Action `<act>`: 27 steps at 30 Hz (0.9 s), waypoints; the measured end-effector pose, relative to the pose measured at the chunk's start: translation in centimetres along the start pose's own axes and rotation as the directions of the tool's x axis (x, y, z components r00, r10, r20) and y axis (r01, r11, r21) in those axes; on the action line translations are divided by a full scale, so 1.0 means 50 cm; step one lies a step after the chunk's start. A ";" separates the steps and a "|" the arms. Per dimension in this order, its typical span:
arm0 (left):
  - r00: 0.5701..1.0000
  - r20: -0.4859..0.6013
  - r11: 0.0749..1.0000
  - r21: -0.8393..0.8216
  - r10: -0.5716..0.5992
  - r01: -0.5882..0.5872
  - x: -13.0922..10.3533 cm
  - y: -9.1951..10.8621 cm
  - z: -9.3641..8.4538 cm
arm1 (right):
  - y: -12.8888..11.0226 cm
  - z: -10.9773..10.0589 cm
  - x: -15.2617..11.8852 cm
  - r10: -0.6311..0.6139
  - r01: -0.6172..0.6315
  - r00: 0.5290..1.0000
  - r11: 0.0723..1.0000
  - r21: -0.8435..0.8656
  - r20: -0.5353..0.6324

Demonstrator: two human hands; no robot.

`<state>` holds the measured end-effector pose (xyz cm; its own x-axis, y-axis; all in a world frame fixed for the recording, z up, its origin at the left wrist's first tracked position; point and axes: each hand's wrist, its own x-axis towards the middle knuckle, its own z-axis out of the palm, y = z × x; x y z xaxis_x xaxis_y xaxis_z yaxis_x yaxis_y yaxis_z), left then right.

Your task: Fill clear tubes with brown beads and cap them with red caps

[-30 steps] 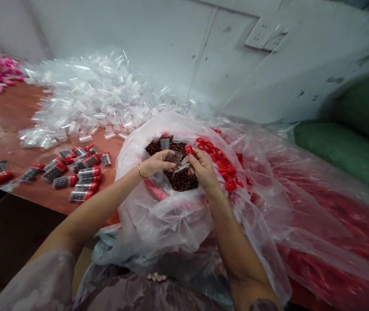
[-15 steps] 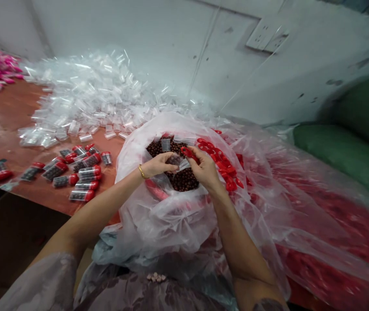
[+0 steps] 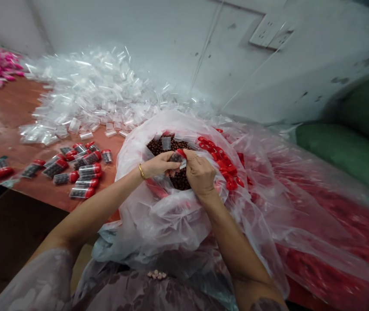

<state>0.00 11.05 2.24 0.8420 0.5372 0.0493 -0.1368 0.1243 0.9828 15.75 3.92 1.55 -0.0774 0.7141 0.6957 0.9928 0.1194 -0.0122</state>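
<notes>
**Small tube with red cap, held in two hands over the bag**

Above the opening of the bag, the left hand has its thumb and fingers closed around the body of the tube, which contains dark beads. The right hand is nearly a fist; its thumb and forefinger are pinched at the capped end. I cannot tell whether the cap is fully seated. Below the hands, inside the bag, lie brown loose beads, and a clear empty tube rests on them. To the right of this opening there are many loose red caps. To the left of the bag, filled tubes with red ends lie on the worktop. Behind the bag, toward the left, rises a large heap of clear tubes. The farthest is the wall, carrying sockets.
</notes>
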 end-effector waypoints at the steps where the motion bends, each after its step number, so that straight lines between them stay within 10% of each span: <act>1: 1.000 -0.018 1.000 0.011 0.005 -0.005 -0.005 -0.001 0.002 | -0.002 0.000 -0.005 -0.007 0.007 1.000 1.000 0.026 0.006; 16: 0.975 -0.223 0.999 0.048 0.004 0.007 -0.025 -0.020 0.023 | -0.037 -0.009 -0.012 0.014 -0.046 0.994 0.952 0.303 0.109; 27: 0.983 -0.183 0.999 0.010 -0.035 0.038 -0.018 -0.016 0.021 | -0.036 -0.017 -0.012 0.112 -0.188 0.971 0.904 0.385 0.211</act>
<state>-0.09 9.61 1.58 0.7369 0.6757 -0.0187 -0.1000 0.1363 0.9856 14.10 2.69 1.79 0.0167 0.8526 0.5223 0.8765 0.2389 -0.4180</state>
